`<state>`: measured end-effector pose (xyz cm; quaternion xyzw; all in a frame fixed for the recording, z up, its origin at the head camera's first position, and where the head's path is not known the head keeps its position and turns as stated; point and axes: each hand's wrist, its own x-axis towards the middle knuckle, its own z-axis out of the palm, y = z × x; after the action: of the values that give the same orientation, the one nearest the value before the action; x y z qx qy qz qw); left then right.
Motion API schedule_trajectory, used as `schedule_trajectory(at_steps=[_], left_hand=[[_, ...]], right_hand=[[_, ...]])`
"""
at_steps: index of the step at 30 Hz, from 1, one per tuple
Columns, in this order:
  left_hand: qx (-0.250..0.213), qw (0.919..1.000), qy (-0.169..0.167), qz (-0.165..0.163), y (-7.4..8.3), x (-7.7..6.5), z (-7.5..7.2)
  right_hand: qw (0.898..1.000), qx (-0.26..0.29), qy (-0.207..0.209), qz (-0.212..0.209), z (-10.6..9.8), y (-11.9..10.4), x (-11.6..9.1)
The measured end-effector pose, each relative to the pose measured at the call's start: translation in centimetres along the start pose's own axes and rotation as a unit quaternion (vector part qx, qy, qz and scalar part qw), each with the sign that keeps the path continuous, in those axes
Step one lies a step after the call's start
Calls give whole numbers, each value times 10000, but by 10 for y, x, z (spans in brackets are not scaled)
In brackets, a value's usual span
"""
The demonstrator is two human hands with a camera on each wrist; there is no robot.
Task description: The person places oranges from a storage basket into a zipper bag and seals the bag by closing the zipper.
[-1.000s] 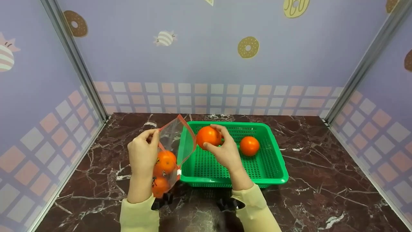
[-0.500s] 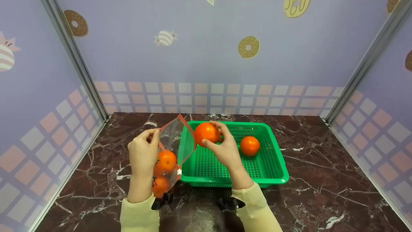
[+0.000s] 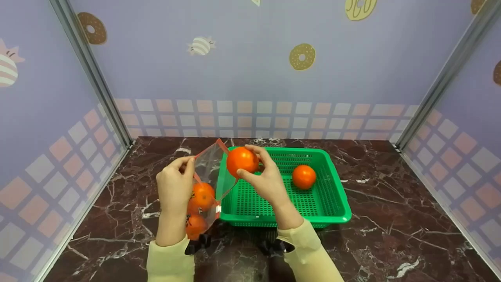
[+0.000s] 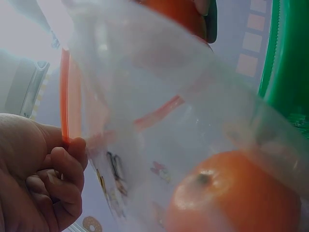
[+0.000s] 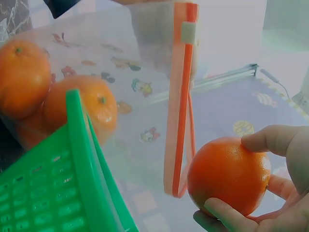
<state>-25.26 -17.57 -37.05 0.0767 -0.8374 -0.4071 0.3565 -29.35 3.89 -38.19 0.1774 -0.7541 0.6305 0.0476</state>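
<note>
My left hand (image 3: pixel 175 188) pinches the red-edged mouth of a clear zip bag (image 3: pixel 209 162), which hangs open beside the green basket. Inside the bag lie several oranges (image 3: pixel 202 197), also visible through the printed plastic in the right wrist view. Between thumb and fingers my right hand (image 3: pixel 266 176) grips another orange (image 3: pixel 242 161) right at the bag's opening, above the basket's left rim. From the right wrist, this orange (image 5: pixel 227 176) overlaps the lower end of the red zip strip (image 5: pixel 178 106). A white slider (image 3: pixel 218 209) sits on the strip's near end.
The green perforated basket (image 3: pixel 342 196) stands on the dark marbled tabletop (image 3: pixel 391 219), with one orange (image 3: pixel 303 177) in its right half. Patterned purple panels (image 3: pixel 250 70) enclose the table at the back and sides.
My right hand has carried its orange leftward and slightly up, from over the basket to the bag's mouth. The left hand and bag have barely moved.
</note>
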Motion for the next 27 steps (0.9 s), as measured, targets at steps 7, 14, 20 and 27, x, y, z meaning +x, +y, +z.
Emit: schedule_trajectory(at_steps=[7, 14, 20, 27], left_hand=[[0, 10000, 30, -1, -1, 0, 0], [-19, 10000, 35, -37, 0, 0, 0], [-18, 10000, -16, -80, 0, 0, -1], [-61, 9999, -77, -92, 1, -1, -2]], right_hand=[[9992, -20, -408, -21, 12, -7, 1], [9971, -211, -730, 86, 24, -8, 3], [9952, -542, -782, 224, 32, -10, 7], [9942, -631, -695, 519, 40, -12, 8]])
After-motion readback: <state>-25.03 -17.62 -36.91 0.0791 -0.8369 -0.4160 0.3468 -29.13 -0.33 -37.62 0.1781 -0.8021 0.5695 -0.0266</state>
